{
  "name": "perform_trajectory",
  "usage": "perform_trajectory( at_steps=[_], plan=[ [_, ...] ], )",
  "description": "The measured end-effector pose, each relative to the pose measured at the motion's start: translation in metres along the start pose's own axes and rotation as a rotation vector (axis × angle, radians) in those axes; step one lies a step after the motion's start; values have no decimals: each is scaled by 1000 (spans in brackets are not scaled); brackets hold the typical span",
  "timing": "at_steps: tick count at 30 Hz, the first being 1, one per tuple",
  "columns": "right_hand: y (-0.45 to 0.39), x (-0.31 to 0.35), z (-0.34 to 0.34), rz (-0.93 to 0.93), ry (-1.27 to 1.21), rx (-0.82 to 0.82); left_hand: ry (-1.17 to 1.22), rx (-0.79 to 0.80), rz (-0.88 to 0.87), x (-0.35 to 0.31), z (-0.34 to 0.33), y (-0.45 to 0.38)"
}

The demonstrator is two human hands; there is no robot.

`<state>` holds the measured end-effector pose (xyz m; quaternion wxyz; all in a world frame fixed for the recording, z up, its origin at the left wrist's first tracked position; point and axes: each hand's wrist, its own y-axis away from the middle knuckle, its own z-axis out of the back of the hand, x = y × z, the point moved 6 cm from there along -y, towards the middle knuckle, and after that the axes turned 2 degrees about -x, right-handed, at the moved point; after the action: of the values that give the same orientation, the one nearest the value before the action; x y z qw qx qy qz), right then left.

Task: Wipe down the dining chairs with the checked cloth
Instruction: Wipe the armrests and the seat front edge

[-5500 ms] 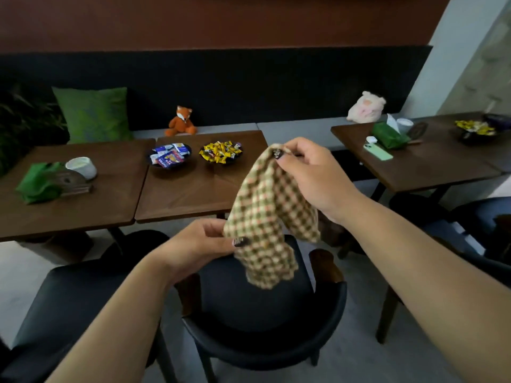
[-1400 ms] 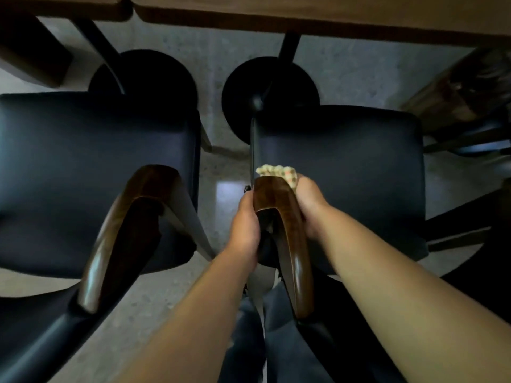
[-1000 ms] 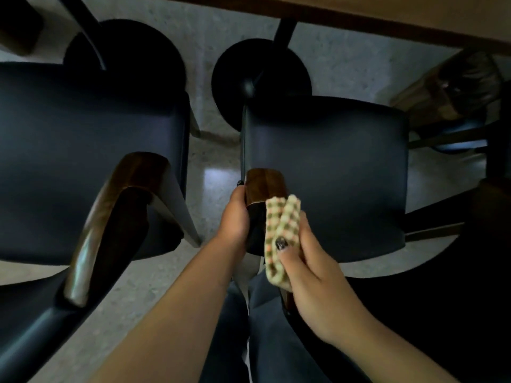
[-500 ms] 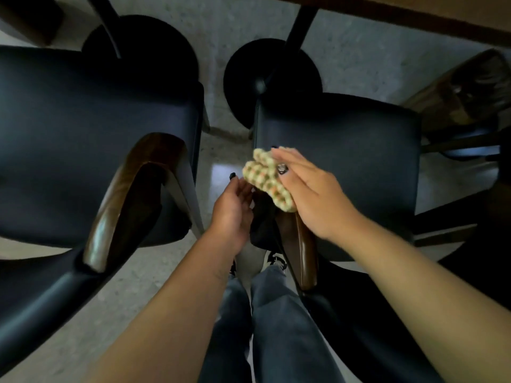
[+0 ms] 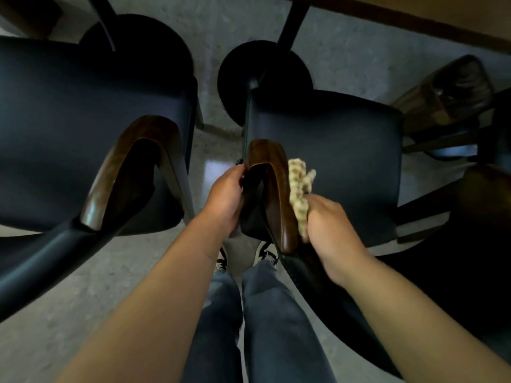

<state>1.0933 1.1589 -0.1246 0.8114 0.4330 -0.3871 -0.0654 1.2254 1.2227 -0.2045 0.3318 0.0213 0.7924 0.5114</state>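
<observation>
right hand (image 5: 329, 225) bunches checked cloth (image 5: 298, 189) against armrest (image 5: 273, 189) | left hand (image 5: 225, 197) clasps armrest's outer side | risk: cloth slips off the narrow wood

Your right hand (image 5: 329, 228) covers the lower part of the checked cloth (image 5: 298, 189), so its grip on it is mostly hidden. Your left hand's (image 5: 225, 196) fingertips disappear behind the wooden armrest (image 5: 272, 189). The table (image 5: 442, 15) is cut off at the top edge.

Both forearms are bare, no sleeves showing. Dark blue jeans (image 5: 265, 322) cover the legs, above black-and-white patterned sneakers (image 5: 266, 254). One fingernail is dark-polished.
</observation>
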Motion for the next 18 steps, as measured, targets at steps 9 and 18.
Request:
perform_trajectory(
  at_steps=[9, 18],
  plan=[
    [36, 45, -38, 597, 902, 79, 127, -50, 6, -4, 14, 4],
    [42, 58, -89, 725, 2274, 545, 73, -44, -32, -1, 40, 6]
  ],
)
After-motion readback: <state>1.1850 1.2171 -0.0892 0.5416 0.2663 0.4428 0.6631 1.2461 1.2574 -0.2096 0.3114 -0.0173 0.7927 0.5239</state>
